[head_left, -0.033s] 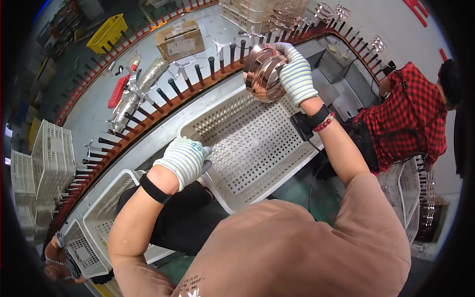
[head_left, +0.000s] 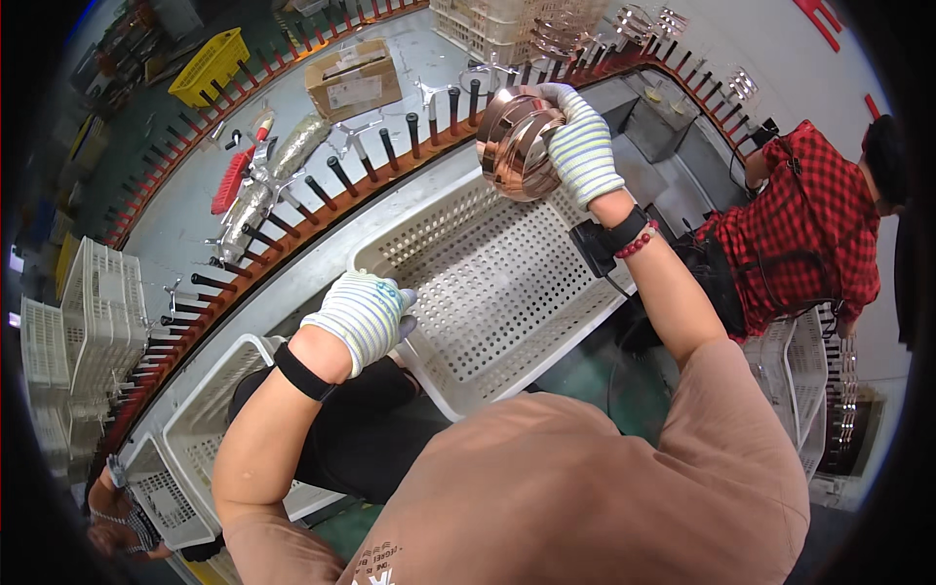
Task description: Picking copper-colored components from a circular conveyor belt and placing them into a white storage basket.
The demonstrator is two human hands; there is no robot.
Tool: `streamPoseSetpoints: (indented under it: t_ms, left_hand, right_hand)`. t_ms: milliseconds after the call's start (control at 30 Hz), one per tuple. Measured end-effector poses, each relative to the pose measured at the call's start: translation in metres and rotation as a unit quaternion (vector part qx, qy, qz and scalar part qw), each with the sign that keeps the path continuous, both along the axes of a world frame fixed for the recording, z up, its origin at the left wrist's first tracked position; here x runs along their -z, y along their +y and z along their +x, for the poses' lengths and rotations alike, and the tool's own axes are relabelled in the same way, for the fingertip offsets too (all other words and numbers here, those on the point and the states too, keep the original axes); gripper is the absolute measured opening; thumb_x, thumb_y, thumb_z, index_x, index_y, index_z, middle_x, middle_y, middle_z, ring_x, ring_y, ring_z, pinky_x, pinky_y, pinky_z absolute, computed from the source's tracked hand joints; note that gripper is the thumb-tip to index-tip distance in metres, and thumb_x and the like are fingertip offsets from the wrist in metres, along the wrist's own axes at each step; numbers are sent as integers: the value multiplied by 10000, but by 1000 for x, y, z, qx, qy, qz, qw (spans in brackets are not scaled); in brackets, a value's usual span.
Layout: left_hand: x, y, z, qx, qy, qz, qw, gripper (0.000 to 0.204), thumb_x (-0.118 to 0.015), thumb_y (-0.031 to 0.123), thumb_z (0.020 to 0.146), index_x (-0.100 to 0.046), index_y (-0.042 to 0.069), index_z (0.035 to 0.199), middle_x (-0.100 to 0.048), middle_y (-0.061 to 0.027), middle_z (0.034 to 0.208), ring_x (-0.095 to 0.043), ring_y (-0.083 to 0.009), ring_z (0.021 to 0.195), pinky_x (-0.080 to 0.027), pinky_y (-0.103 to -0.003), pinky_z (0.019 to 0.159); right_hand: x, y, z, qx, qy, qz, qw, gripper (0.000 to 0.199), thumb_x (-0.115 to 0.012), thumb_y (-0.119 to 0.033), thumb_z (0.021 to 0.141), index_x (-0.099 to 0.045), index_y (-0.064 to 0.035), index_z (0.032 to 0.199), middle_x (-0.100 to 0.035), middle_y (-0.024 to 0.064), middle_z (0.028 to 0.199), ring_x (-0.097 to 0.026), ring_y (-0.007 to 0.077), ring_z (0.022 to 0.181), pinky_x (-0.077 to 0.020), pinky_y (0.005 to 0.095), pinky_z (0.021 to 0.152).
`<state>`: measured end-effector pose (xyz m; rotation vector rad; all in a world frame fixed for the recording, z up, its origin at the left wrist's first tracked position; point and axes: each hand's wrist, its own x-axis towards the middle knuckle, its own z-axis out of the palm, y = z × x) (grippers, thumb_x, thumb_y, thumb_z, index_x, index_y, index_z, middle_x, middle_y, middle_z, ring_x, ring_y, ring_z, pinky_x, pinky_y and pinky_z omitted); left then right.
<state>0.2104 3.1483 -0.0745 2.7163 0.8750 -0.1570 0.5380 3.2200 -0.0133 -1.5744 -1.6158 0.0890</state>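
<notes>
Little changes between the two looks: your right hand (head_left: 587,151) and left hand (head_left: 359,317) keep practically the same places. The black-capped pegs (head_left: 413,135) along the worktop's near edge sit slightly farther left in view; whether they travel or your head turns, you cannot tell from this.

Your right fingers grasp a nested bundle of copper-coloured metal rings (head_left: 517,144), curled over its upper right side. The bundle is at the far right end of the white perforated crate (head_left: 478,317), by its far edge; contact with the rim is unclear. So the rings are not yet let go, and the work looks paused in mid-handling.

Your left fingers bend at the crate's left end rim; you cannot tell whether they clench it.

Beyond the pegs, the worktop (head_left: 414,58) carries a cardboard box (head_left: 353,80) toward its far edge and a red brush (head_left: 232,182) farther left. A co-worker (head_left: 804,224) in checked red stands at right.
</notes>
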Motion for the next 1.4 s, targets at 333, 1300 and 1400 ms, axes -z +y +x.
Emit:
streamPoseSetpoints:
  t_ms: [333, 1300, 1400]
  left_hand:
    - [2, 1, -10, 19, -34, 20, 999, 282, -660, 301, 927, -740, 75, 1075, -708, -153, 853, -691, -373, 830, -548, -469, 762]
    - [45, -18, -80, 39, -102, 61, 992, 236, -681, 297, 909, -725, 80, 992, -667, -114, 787, -674, -338, 743, -525, -449, 698]
    - [47, -25, -93, 22, -104, 77, 991, 212, -696, 294, 893, -724, 88, 936, -651, -105, 758, -665, -327, 719, -516, -444, 687]
  right_hand:
    - [25, 24, 31, 12, 17, 60, 998, 213, -640, 23, 887, -712, -19, 1083, -748, 117, 1027, -692, 194, 944, -534, 312, 898]
    - [-13, 132, -63, 3, -233, 36, 972, 309, -640, -266, 920, -718, -92, 1164, -723, 206, 1108, -686, 404, 1020, -548, 460, 924]
    - [-12, 148, -16, -16, -34, 202, 979, 269, -535, -33, 960, -692, -7, 1177, -759, 108, 1001, -698, 198, 873, -555, 349, 806]
